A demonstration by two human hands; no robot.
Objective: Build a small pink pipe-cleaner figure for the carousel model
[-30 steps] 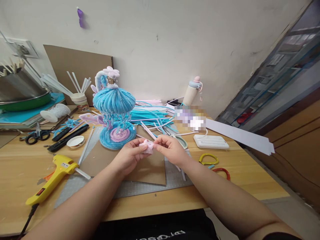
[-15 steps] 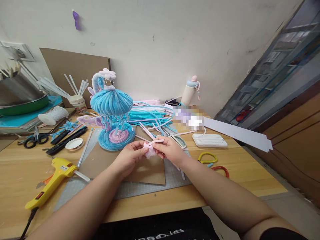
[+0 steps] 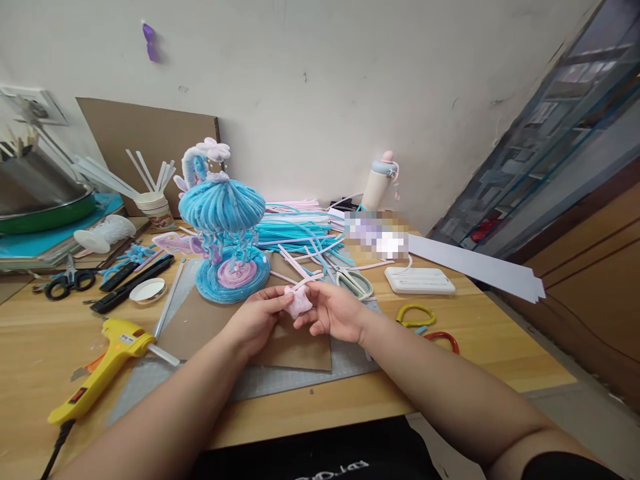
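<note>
Between the thumb and fingers of my left hand (image 3: 257, 317) is a small pale pink piece of pipe cleaner work (image 3: 299, 302), with a strip end sticking out at its top. My right hand (image 3: 337, 312) is turned palm up just to the right, fingers apart and slightly curled; its fingertips are close to the pink piece, and whether they touch it is unclear. Both hands are above a brown cardboard sheet (image 3: 300, 350). Behind my left hand stands a blue pipe cleaner jellyfish-like lamp shape (image 3: 223, 205) on a coiled blue and pink round base (image 3: 205, 280).
A yellow glue gun (image 3: 97, 373) lies at left, near black scissors (image 3: 67, 280). Pale green-handled scissors (image 3: 357, 283) lie behind my right hand. Blue pipe cleaners (image 3: 295, 233) are heaped at the back. Yellow (image 3: 417, 315) and red handles (image 3: 445, 341), and a white power strip-like box (image 3: 420, 281), are at right.
My right hand has loosened its pinch on the strip and rolled palm upward, with its fingers spreading. My left hand keeps the pink piece, now more exposed.
</note>
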